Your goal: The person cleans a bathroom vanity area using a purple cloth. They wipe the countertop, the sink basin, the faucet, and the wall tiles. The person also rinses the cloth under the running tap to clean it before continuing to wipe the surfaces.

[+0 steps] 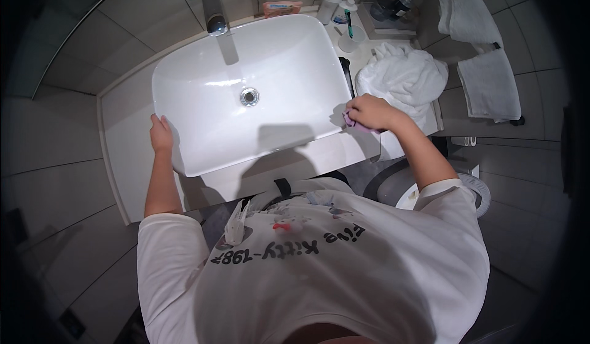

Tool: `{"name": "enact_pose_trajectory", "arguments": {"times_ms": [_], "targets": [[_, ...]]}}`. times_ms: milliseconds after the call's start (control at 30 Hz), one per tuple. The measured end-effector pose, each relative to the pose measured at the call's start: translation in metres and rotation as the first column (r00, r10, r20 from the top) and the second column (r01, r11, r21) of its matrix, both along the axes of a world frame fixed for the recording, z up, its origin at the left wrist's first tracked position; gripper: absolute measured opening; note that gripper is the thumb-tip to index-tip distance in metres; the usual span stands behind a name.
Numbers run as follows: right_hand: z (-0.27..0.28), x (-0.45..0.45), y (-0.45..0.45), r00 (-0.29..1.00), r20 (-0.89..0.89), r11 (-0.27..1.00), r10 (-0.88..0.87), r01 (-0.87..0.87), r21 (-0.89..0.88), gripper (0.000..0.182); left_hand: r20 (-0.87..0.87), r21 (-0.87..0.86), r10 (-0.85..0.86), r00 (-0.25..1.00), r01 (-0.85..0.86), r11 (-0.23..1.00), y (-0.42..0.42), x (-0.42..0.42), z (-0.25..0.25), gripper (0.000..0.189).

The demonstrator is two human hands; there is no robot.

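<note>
A white ceramic vessel washbasin (207, 132) stands on the pale countertop (126, 159) in front of me. At its left side, my left hand (161, 134) grips the rim, the fingers outside and the thumb near the top edge. My right hand (371, 112) is shut on a crumpled purple cloth (362, 125) by the basin's front right corner. Part of the cloth is hidden under the fingers. The basin holds no visible water, and its round metal drain (249, 97) shows in the middle. Above the back edge reaches a chrome faucet (215, 21).
Bunched white towels (405, 79) lie beyond my right hand. Behind them stand a cup (351, 40) with a toothbrush, pump bottles (331, 3) and a tray (392, 30). A pink packet (282, 8) sits behind the basin. Towels (488, 83) hang at right; a toilet (408, 196) is below.
</note>
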State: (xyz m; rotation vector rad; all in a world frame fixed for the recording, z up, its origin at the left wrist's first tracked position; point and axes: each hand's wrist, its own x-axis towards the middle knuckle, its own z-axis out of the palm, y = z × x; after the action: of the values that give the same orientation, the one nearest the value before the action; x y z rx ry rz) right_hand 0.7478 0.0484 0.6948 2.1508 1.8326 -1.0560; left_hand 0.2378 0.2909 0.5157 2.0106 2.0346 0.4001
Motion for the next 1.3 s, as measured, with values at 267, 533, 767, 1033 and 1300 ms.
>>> {"name": "enact_pose_trajectory", "arguments": {"times_ms": [267,533,767,1033,1300], "targets": [[-0.106,0.000,0.067,0.966,-0.242,0.982,-0.094,0.050,-0.183,0.029,0.037,-0.010,-0.028,0.999,0.028,1.000,0.005,0.006,0.000,0.031],[-0.129,-0.065,0.041,0.972,0.232,0.996,0.035,-0.055,0.077,0.050,0.141,0.019,-0.051,0.989,0.049,0.999,0.001,0.002,-0.001,0.029],[-0.109,-0.074,0.018,0.958,0.148,0.953,0.247,-0.213,-0.215,0.059,0.179,-0.012,-0.025,0.984,0.028,1.000,-0.005,0.011,0.013,0.027],[-0.144,-0.066,0.052,0.835,0.358,0.908,0.418,-0.398,-0.131,0.060,0.211,-0.013,-0.025,0.977,0.028,1.000,-0.004,0.013,0.013,0.026],[-0.172,-0.043,0.173,0.779,0.604,0.868,0.168,-0.407,0.283,0.057,0.213,-0.056,0.019,0.977,-0.007,0.998,-0.010,0.014,0.026,0.024]]}}
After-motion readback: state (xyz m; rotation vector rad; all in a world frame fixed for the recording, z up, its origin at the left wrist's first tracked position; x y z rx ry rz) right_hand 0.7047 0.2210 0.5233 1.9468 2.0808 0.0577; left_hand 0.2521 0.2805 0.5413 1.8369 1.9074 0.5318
